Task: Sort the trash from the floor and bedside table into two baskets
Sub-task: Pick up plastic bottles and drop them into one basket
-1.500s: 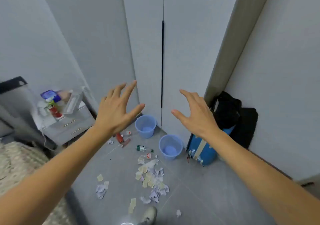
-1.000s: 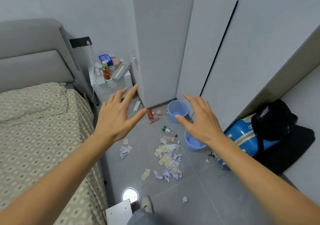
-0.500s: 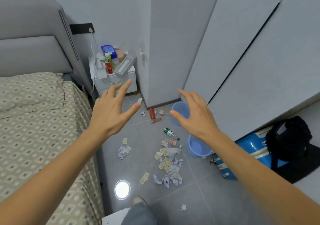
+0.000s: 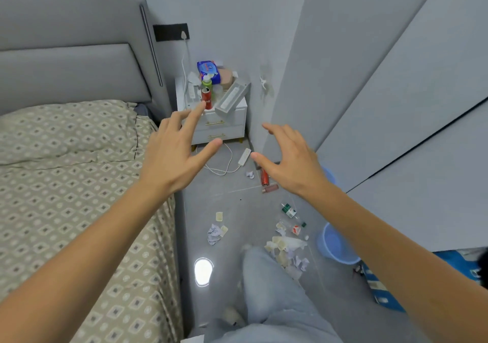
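Observation:
My left hand [image 4: 174, 155] and my right hand [image 4: 289, 159] are stretched out in front of me, fingers spread, holding nothing. Beyond them stands the white bedside table [image 4: 227, 121], crowded with a red can [image 4: 206, 97], a green bottle [image 4: 207, 80], a blue packet [image 4: 208, 70] and a tilted white box [image 4: 231, 97]. Trash lies on the grey floor: a red can [image 4: 264, 177], a small bottle [image 4: 289, 210], a crumpled paper [image 4: 213, 233] and a heap of paper scraps [image 4: 286, 250]. One blue basket [image 4: 334, 245] shows under my right forearm; the other [image 4: 328, 175] is mostly hidden behind my right hand.
A bed [image 4: 66, 184] with a patterned cover fills the left, its grey headboard [image 4: 66, 52] behind. A white power strip [image 4: 244, 156] and cable lie on the floor. Wardrobe doors [image 4: 396, 105] stand at right, a blue suitcase [image 4: 380, 287] at lower right. My leg [image 4: 266, 290] is forward.
The view has swung left and moved closer to the bedside table, with my leg stepping forward. Both hands stay raised and spread, holding nothing.

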`<state>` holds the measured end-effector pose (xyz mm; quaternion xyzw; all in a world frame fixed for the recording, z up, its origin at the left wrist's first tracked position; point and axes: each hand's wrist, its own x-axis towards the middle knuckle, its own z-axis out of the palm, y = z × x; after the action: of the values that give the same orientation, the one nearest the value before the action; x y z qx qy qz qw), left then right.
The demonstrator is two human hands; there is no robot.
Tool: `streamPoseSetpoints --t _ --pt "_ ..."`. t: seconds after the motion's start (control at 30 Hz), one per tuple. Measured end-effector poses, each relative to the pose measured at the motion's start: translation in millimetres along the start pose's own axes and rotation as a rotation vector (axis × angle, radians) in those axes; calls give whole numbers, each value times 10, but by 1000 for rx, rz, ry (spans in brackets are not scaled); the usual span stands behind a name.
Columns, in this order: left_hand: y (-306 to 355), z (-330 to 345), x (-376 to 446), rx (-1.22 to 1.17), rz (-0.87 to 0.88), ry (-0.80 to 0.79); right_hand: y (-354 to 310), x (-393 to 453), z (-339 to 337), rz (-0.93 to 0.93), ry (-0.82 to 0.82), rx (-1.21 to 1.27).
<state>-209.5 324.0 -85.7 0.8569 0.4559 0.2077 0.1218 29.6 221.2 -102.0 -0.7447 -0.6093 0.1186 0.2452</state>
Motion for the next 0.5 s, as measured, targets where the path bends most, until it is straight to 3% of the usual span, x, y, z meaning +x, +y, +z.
streamPoseSetpoints --t 0.27,0.5 --pt "-884 59 1285 28 -33 26 -107 1665 569 -59 -5 68" --pt "-1336 -38 2580 38 -35 11 -121 3068 576 -67 46 104"
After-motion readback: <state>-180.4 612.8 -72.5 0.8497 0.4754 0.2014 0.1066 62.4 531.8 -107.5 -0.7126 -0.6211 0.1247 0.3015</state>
